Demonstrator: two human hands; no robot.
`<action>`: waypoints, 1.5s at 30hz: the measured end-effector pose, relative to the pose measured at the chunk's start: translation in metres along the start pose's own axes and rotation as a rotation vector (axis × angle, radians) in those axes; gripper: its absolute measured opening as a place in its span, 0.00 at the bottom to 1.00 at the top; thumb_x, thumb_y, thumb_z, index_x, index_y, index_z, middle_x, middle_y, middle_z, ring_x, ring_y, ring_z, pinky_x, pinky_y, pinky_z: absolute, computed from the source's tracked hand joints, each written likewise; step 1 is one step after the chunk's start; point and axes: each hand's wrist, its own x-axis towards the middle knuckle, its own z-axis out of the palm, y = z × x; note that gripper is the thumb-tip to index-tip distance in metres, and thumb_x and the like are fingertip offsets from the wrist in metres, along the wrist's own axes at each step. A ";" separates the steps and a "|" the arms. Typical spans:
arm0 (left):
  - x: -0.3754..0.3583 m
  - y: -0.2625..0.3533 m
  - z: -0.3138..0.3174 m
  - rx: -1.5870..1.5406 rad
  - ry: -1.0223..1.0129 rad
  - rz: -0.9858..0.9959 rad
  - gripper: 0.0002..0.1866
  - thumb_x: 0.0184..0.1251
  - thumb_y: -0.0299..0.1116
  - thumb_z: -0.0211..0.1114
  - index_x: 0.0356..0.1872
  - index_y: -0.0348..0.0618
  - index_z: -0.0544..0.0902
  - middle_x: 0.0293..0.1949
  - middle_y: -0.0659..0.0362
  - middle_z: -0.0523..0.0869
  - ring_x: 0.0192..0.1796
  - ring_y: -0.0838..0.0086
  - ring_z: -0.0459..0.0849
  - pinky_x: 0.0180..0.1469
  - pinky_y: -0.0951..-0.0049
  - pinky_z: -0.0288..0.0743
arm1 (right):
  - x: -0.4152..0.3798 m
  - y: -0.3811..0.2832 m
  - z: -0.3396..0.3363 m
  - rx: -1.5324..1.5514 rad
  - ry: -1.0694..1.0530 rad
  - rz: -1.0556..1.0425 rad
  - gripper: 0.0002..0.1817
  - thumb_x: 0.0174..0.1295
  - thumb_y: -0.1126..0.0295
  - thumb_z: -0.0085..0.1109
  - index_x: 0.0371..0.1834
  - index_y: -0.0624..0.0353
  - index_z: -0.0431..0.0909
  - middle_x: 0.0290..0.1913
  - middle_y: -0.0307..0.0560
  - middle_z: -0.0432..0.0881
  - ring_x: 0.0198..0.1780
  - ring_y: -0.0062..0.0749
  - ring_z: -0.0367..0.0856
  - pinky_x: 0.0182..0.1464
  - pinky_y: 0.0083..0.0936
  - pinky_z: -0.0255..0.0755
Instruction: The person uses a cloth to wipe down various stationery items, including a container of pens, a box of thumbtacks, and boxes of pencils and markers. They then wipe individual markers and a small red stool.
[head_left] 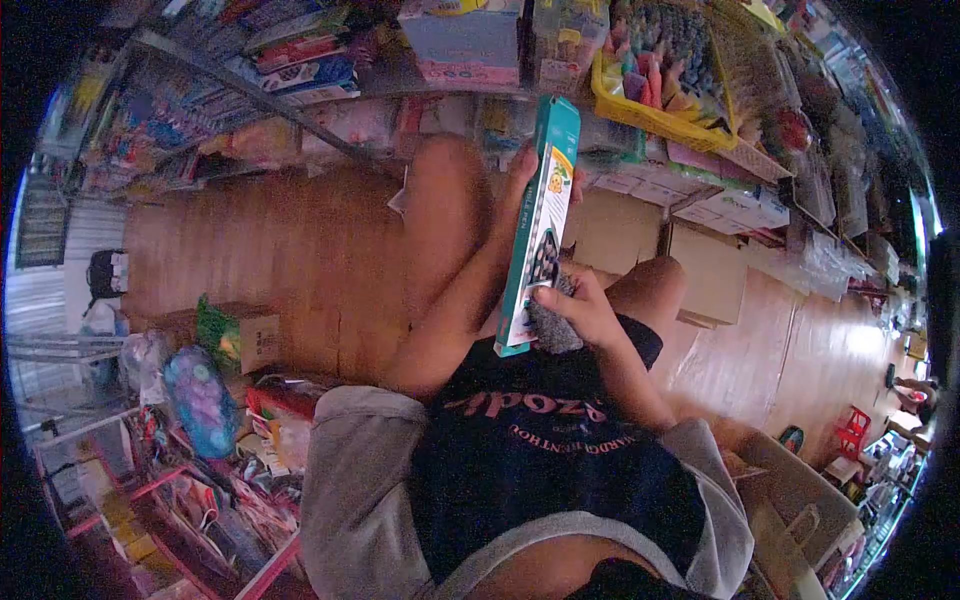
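Observation:
A long, narrow teal and white pen box [545, 215], with a small yellow cartoon figure printed on it, is held up at a tilt in front of my body. My left hand [523, 168] grips its upper part from behind; the box hides most of the palm, and fingertips show at its right edge. Close to the box's lower end, my right hand [585, 308] is closed on a fuzzy grey cloth [556, 328]. The thumb of that hand lies against the box's printed face, and the cloth touches its side.
Packed shelves run across the far side, with a yellow basket [665, 122] of colourful items and a blue-and-pink box [465, 45]. Cardboard boxes [703, 268] stand on the wooden floor [270, 235]. Bagged goods [200, 400] crowd the lower left; an open carton [800, 480] is at right.

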 end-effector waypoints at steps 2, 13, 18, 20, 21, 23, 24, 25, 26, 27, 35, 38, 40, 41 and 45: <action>-0.005 0.006 0.003 0.048 -0.014 -0.024 0.32 0.53 0.58 0.47 0.43 0.34 0.67 0.30 0.50 0.76 0.29 0.67 0.76 0.33 0.73 0.69 | -0.001 0.000 -0.006 0.042 0.046 0.007 0.14 0.52 0.65 0.55 0.35 0.65 0.72 0.30 0.40 0.77 0.30 0.19 0.73 0.34 0.17 0.68; -0.005 0.008 0.009 0.013 -0.174 0.109 0.21 0.59 0.39 0.50 0.50 0.42 0.60 0.33 0.49 0.73 0.24 0.68 0.75 0.28 0.70 0.71 | 0.000 -0.002 -0.001 -0.225 0.084 -0.084 0.24 0.46 0.63 0.62 0.43 0.65 0.69 0.36 0.41 0.75 0.38 0.21 0.71 0.43 0.20 0.65; -0.008 0.015 0.001 -0.010 -0.094 0.156 0.24 0.58 0.44 0.51 0.51 0.42 0.60 0.30 0.52 0.73 0.19 0.71 0.73 0.25 0.71 0.70 | -0.002 -0.014 -0.007 -0.271 0.271 -0.080 0.18 0.51 0.62 0.57 0.39 0.65 0.72 0.32 0.41 0.76 0.34 0.21 0.71 0.37 0.17 0.66; -0.010 0.032 -0.015 -0.044 -0.111 0.239 0.24 0.58 0.46 0.50 0.51 0.44 0.60 0.29 0.53 0.73 0.18 0.72 0.72 0.24 0.72 0.70 | -0.007 -0.025 -0.016 -0.196 0.556 0.009 0.19 0.51 0.61 0.57 0.40 0.66 0.72 0.32 0.42 0.76 0.32 0.22 0.72 0.35 0.17 0.66; -0.017 0.048 -0.013 -0.116 -0.006 0.284 0.23 0.59 0.47 0.49 0.50 0.45 0.60 0.28 0.55 0.73 0.17 0.73 0.71 0.24 0.71 0.70 | -0.009 -0.027 -0.026 -0.210 0.715 0.043 0.20 0.51 0.59 0.56 0.39 0.66 0.72 0.30 0.43 0.75 0.29 0.23 0.72 0.32 0.17 0.67; -0.034 0.080 -0.008 -0.104 0.283 0.438 0.22 0.60 0.48 0.45 0.51 0.47 0.60 0.29 0.57 0.73 0.18 0.73 0.71 0.26 0.70 0.71 | -0.013 -0.052 -0.023 -0.286 0.794 0.137 0.21 0.50 0.55 0.56 0.34 0.66 0.74 0.30 0.44 0.76 0.30 0.26 0.74 0.32 0.18 0.67; -0.042 0.096 -0.005 -0.012 0.482 0.519 0.21 0.62 0.47 0.43 0.51 0.48 0.59 0.30 0.57 0.74 0.20 0.72 0.73 0.28 0.70 0.72 | -0.013 -0.035 -0.045 -0.145 0.816 0.048 0.21 0.50 0.55 0.55 0.32 0.66 0.74 0.28 0.44 0.76 0.29 0.26 0.74 0.32 0.18 0.67; -0.043 0.108 -0.011 0.261 0.628 0.674 0.20 0.63 0.46 0.42 0.53 0.48 0.58 0.34 0.57 0.74 0.25 0.71 0.75 0.32 0.69 0.73 | -0.014 -0.021 -0.061 -0.004 0.835 -0.038 0.21 0.51 0.54 0.53 0.30 0.66 0.75 0.27 0.43 0.76 0.29 0.26 0.74 0.31 0.18 0.67; -0.043 0.120 -0.011 0.262 0.634 0.684 0.20 0.63 0.46 0.42 0.53 0.48 0.58 0.34 0.57 0.74 0.25 0.71 0.75 0.32 0.69 0.73 | -0.015 -0.015 -0.067 -0.006 0.823 -0.038 0.21 0.51 0.54 0.53 0.30 0.66 0.75 0.27 0.43 0.76 0.29 0.26 0.74 0.31 0.18 0.67; -0.043 0.133 -0.008 0.218 0.802 0.722 0.19 0.64 0.40 0.41 0.54 0.49 0.57 0.39 0.57 0.73 0.33 0.69 0.75 0.37 0.68 0.72 | -0.015 -0.010 -0.070 -0.067 0.847 -0.012 0.21 0.51 0.53 0.53 0.30 0.65 0.75 0.27 0.44 0.76 0.28 0.26 0.74 0.30 0.19 0.68; -0.015 0.201 -0.118 0.457 0.658 0.597 0.27 0.56 0.16 0.43 0.58 0.50 0.54 0.49 0.55 0.69 0.49 0.66 0.71 0.48 0.64 0.68 | 0.001 0.109 -0.136 -0.062 0.818 0.174 0.21 0.52 0.55 0.53 0.35 0.64 0.74 0.23 0.43 0.74 0.23 0.25 0.73 0.27 0.18 0.66; 0.014 0.229 -0.145 0.375 0.692 0.496 0.20 0.53 0.17 0.48 0.49 0.44 0.62 0.45 0.55 0.71 0.45 0.67 0.73 0.47 0.63 0.70 | 0.004 0.102 -0.127 -0.112 0.734 0.073 0.22 0.52 0.55 0.52 0.39 0.65 0.72 0.26 0.45 0.75 0.27 0.25 0.73 0.28 0.17 0.66; 0.039 0.252 -0.178 0.440 0.690 0.516 0.18 0.52 0.25 0.54 0.47 0.46 0.67 0.40 0.54 0.74 0.42 0.62 0.75 0.41 0.62 0.73 | 0.008 0.104 -0.138 -0.120 0.897 0.174 0.18 0.53 0.57 0.53 0.34 0.64 0.73 0.25 0.44 0.75 0.25 0.26 0.74 0.26 0.19 0.67; 0.052 0.261 -0.192 0.449 0.694 0.523 0.18 0.52 0.26 0.54 0.47 0.46 0.67 0.40 0.54 0.74 0.43 0.62 0.75 0.41 0.62 0.72 | 0.012 0.145 -0.169 -0.068 0.816 0.070 0.17 0.52 0.58 0.53 0.33 0.63 0.73 0.25 0.43 0.75 0.24 0.26 0.74 0.25 0.20 0.67; 0.087 0.292 -0.220 0.462 0.759 0.571 0.18 0.53 0.30 0.53 0.47 0.44 0.67 0.41 0.51 0.74 0.45 0.59 0.73 0.44 0.60 0.69 | 0.009 0.162 -0.198 -0.005 0.820 0.166 0.23 0.51 0.54 0.54 0.36 0.68 0.72 0.28 0.47 0.76 0.28 0.28 0.74 0.29 0.21 0.67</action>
